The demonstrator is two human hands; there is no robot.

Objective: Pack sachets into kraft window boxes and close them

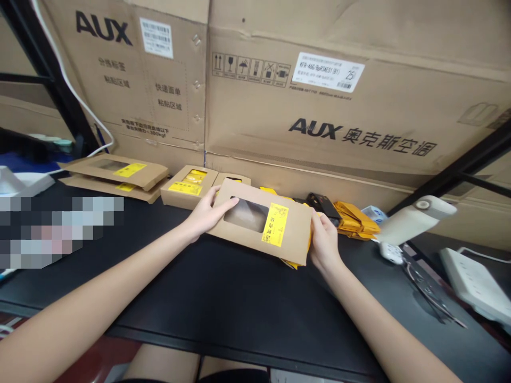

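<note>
Brown carton (259,237) tilted, seemingly held above tabletop (239,303). Long axis runs left to right between both hands: left hand (208,214) clamped on left end beside its window (246,217), right hand (324,242) gripping right end, lower in view; neither nearer

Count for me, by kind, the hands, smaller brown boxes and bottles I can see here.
Hands: 2 (left hand, right hand)
Smaller brown boxes: 5 visible (held box, middle pair, left stack of two)
Bottles: 1 (pale bottle)
Total: 8
</note>
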